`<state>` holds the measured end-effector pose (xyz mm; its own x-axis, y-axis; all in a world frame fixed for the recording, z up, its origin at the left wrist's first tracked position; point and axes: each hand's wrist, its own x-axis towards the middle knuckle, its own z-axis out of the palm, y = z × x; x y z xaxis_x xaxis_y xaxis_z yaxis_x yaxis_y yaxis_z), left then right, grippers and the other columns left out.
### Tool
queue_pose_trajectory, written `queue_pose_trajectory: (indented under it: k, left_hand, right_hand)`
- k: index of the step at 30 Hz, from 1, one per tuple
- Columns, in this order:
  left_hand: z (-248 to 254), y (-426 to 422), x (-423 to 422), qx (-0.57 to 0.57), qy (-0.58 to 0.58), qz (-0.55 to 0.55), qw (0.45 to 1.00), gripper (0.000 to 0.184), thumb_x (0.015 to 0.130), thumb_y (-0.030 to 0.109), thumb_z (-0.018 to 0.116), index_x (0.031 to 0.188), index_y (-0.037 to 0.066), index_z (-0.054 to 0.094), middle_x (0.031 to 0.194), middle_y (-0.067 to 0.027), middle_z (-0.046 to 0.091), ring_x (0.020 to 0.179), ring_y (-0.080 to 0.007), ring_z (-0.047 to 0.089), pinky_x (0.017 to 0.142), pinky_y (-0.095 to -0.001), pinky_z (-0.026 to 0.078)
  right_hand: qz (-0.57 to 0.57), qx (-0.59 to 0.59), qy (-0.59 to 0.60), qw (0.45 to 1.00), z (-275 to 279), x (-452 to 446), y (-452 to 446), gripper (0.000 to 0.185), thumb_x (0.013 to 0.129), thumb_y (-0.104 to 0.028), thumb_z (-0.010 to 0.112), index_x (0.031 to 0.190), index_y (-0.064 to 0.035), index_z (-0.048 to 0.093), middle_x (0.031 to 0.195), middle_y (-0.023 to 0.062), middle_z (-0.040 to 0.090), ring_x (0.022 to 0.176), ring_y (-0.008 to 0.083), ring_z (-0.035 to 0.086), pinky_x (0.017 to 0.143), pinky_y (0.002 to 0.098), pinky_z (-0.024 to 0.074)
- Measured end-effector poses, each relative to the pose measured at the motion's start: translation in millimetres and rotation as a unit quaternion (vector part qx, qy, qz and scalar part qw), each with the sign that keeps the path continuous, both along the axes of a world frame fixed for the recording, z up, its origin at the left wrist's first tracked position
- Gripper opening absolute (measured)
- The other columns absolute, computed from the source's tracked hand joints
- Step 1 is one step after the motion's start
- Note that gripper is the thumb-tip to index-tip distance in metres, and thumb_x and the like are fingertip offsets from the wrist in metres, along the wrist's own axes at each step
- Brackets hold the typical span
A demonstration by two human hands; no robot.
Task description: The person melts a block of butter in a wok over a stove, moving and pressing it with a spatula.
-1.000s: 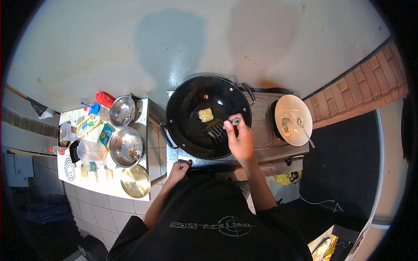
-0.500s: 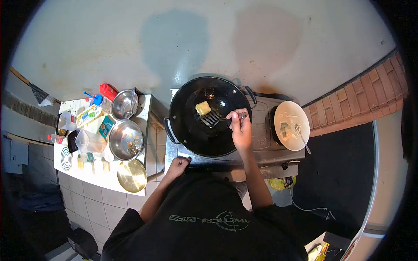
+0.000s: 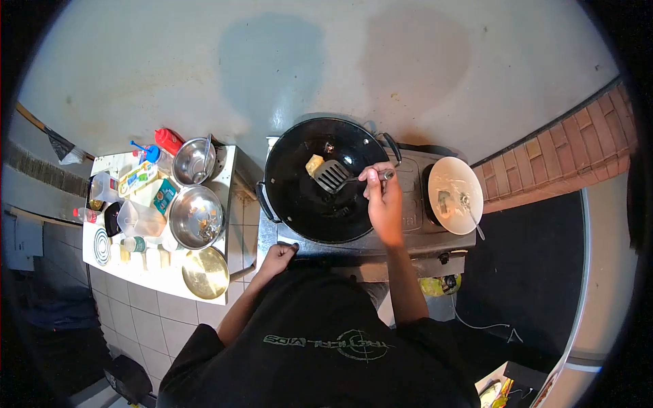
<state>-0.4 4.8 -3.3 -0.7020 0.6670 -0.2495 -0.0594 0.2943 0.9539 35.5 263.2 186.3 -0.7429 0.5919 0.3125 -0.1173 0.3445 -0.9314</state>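
Observation:
My right hand (image 3: 384,197) is closed round the handle of a slotted spatula (image 3: 332,177), over the right side of a large black wok (image 3: 326,221). The spatula's head touches the right side of a golden-yellow piece of food (image 3: 314,165) in the wok and partly covers it. At the stove's front edge, my left hand (image 3: 278,260) is closed at a dark knob, its fingertips against it. The wok stands on the stove (image 3: 408,234), with a handle loop on each side.
A pale bowl (image 3: 457,183) with batter remains and a spoon sits on the stove's right. On the white side table (image 3: 170,282) at left stand two steel bowls (image 3: 197,217), a golden pan (image 3: 205,273), a red bottle (image 3: 167,140) and several containers.
The spatula has moved from the wok's lower right up against the food, its head now turned flatter over it. The food has shifted slightly up and left. My left hand stays at the knob.

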Motion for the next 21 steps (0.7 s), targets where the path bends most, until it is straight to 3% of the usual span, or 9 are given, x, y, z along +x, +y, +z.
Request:
queue_pose_trajectory:
  k: [10, 13, 21]
  left_hand:
    - [-17.3, -2.3, -2.7, -0.008, -0.009, -0.009, 1.0, 0.06, 0.095, 0.033, 0.058, 0.051, 0.004, 0.031, 0.047, 0.0043, 0.028, 0.048, -0.0069, 0.024, 0.044, -0.0322, 0.021]
    - [-18.4, -2.4, -2.3, -0.012, 0.011, -0.012, 1.0, 0.059, 0.096, 0.033, 0.057, 0.051, 0.005, 0.029, 0.048, 0.0047, 0.027, 0.048, -0.0065, 0.023, 0.044, -0.032, 0.021]
    - [-25.7, -3.4, -2.6, 0.0, 0.019, -0.011, 1.0, 0.058, 0.095, 0.031, 0.058, 0.053, 0.004, 0.028, 0.049, 0.0044, 0.025, 0.049, -0.0067, 0.023, 0.044, -0.0319, 0.021]
  right_hand:
    - [-0.018, 0.053, -0.03, 0.998, 17.3, 7.0, 2.5, 0.017, 0.098, -0.017, 0.052, 0.092, -0.0013, 0.049, 0.074, 0.0109, 0.059, 0.065, 0.0192, 0.057, 0.062, 0.0321, 0.0443]
    - [-0.013, 0.086, -0.087, 0.992, 32.3, 17.5, -0.8, 0.016, 0.097, -0.017, 0.053, 0.092, -0.0019, 0.048, 0.072, 0.0131, 0.057, 0.065, 0.029, 0.059, 0.061, 0.035, 0.0447]
    - [0.014, 0.081, -0.134, 0.988, 19.5, 16.6, -7.5, 0.017, 0.096, -0.018, 0.054, 0.091, -0.003, 0.046, 0.067, 0.0131, 0.054, 0.059, 0.0288, 0.056, 0.059, 0.0353, 0.0438]
